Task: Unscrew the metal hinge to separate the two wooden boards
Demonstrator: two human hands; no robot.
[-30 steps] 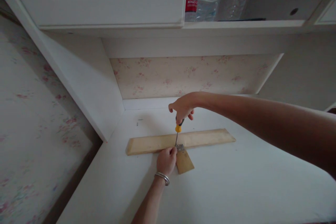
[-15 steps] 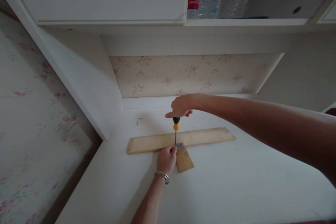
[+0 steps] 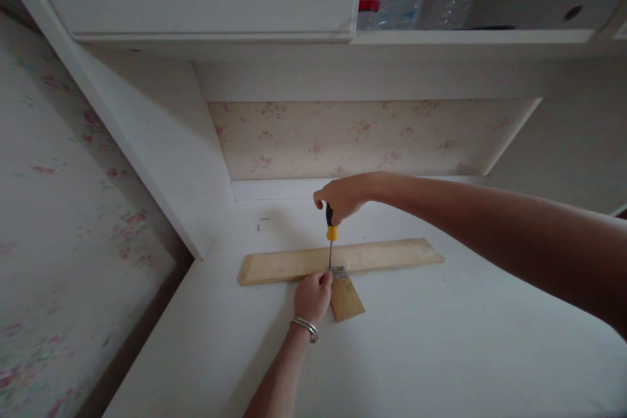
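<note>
Midway through fastening: right hand [image 3: 343, 198] clenched on screwdriver [image 3: 331, 238] over hinge [image 3: 337, 272], left hand [image 3: 312, 297] steadying short board [image 3: 346, 298] against long board [image 3: 392, 255].

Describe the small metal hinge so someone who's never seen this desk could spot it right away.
Start at the long wooden strip lying across the white desk. At the middle of its near edge a short wooden piece sticks out toward the viewer. The hinge bridges that joint, beside the left hand and under the screwdriver held by the right hand; it is the only silvery metal part there.
</note>
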